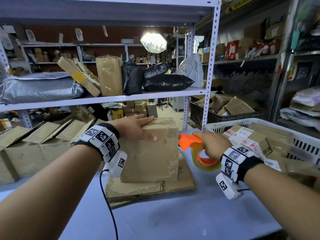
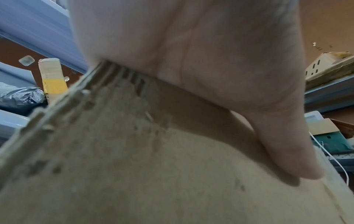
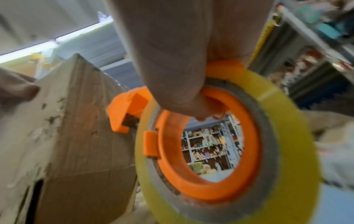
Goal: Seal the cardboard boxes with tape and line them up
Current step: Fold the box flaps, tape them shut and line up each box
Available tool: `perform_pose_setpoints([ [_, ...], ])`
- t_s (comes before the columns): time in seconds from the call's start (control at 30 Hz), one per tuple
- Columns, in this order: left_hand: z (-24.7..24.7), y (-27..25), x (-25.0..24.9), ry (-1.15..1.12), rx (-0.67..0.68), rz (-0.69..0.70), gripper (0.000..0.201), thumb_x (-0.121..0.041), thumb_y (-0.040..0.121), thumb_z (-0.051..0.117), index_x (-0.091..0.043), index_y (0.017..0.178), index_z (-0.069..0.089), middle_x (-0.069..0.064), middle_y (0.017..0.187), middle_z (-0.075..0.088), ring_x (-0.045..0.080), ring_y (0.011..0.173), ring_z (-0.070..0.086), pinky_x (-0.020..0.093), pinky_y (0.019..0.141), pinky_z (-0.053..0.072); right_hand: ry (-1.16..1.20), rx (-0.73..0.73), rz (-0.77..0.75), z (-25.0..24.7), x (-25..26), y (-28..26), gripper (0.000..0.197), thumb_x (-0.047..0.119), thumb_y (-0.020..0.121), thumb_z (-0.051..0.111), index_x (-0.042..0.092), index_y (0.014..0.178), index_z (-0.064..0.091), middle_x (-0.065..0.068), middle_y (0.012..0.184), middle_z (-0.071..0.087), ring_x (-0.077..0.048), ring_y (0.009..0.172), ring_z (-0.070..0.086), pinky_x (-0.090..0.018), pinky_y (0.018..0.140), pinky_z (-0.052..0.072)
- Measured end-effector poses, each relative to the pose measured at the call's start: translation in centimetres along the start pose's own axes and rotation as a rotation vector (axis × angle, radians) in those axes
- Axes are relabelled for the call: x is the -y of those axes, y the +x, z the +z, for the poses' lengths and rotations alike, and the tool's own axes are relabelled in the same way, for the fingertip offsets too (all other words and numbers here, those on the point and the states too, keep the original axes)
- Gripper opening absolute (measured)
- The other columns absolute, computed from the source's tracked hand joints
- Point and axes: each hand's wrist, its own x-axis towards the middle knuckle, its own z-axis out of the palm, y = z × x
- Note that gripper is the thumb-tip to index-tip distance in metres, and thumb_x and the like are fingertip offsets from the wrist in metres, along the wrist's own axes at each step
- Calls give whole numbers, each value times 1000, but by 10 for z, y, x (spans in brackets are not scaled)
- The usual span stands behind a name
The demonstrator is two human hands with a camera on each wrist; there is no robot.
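Cardboard box [image 1: 152, 151] sits centre frame on flattened cardboard [image 1: 174, 184] atop the table [image 1: 173, 219]. Your left hand [image 1: 136, 128] lies flat on its top, fingers straight, thumb down the near face. Your right hand [image 1: 212, 144], just right of the box, grips the orange tape dispenser [image 1: 187, 140], its nose at the box's right edge. White basket [image 1: 301, 144] at right.

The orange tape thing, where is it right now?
In the head view the tape dispenser is in the right hand, just right of the cardboard box and left of the white basket.
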Motion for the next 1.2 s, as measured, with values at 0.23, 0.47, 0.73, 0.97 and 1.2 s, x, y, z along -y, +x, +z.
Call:
perform_pose_setpoints([
  [0.23,0,1,0,-15,0,4,100,-85,74,57,-55,154,6,-13,169,5,22,155,6,54,123,9,-71,275,-8,-42,15,22,42,1,90,48,22,125,57,-6,109,65,-26,88,58,-34,70,49],
  [0.47,0,2,1,-9,-8,-10,101,-86,73,56,-54,155,7,-12,169,6,23,155,7,54,123,11,279,565,204,-4,15,20,22,5,96,49,3,111,66,-14,90,63,-27,71,52,-36,62,47],
  [0.73,2,1,4,-12,-20,-2,102,-88,72,55,-54,155,6,-11,169,6,23,155,7,52,121,10,286,612,350,19,-1,9,19,20,93,66,10,108,66,-9,96,63,-23,81,56,-30,71,44],
  [0.97,2,3,5,-13,-27,-4,105,-91,68,54,-54,155,7,-12,169,8,22,155,10,50,121,12,482,537,635,37,-24,-12,34,44,84,71,11,85,61,-6,73,61,-19,58,54,-24,56,38],
  [1.2,2,4,5,-12,-24,-11,108,-93,64,53,-55,154,7,-12,168,9,23,155,11,51,121,13,684,401,718,41,-35,-2,49,48,73,83,7,92,63,-9,69,61,-22,57,55,-25,51,39],
])
